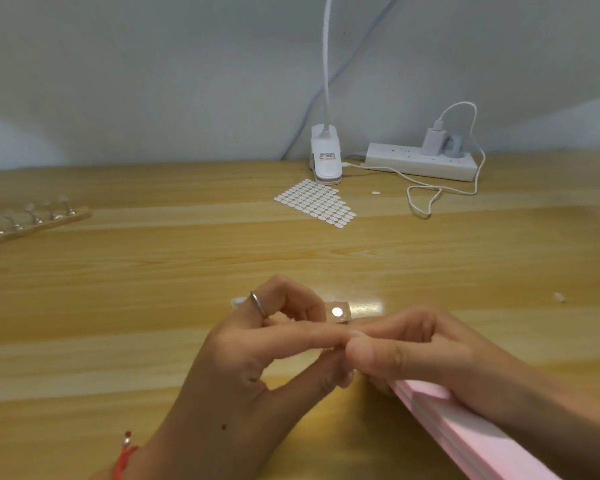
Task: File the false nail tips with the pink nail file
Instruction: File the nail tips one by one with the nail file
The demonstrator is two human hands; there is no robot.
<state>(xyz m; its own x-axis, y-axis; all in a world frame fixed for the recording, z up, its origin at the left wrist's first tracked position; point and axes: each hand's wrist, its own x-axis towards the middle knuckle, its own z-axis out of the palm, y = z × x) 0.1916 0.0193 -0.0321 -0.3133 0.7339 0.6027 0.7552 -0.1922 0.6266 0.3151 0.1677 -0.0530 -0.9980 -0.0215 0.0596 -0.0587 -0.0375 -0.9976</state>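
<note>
My left hand (257, 358) pinched hidden nail tip, I judged; my right hand (430, 355) gripped pink file (465, 424) against it; filing underway; more on rack (35, 221) probably remaining.

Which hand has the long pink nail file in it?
The right hand grips the long pink nail file, which runs out under its palm. The left hand, the one wearing a silver ring, has no file.

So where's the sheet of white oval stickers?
Head view, centre: the sheet of white oval stickers lies on the wooden table, just in front of the white clip lamp.
</note>
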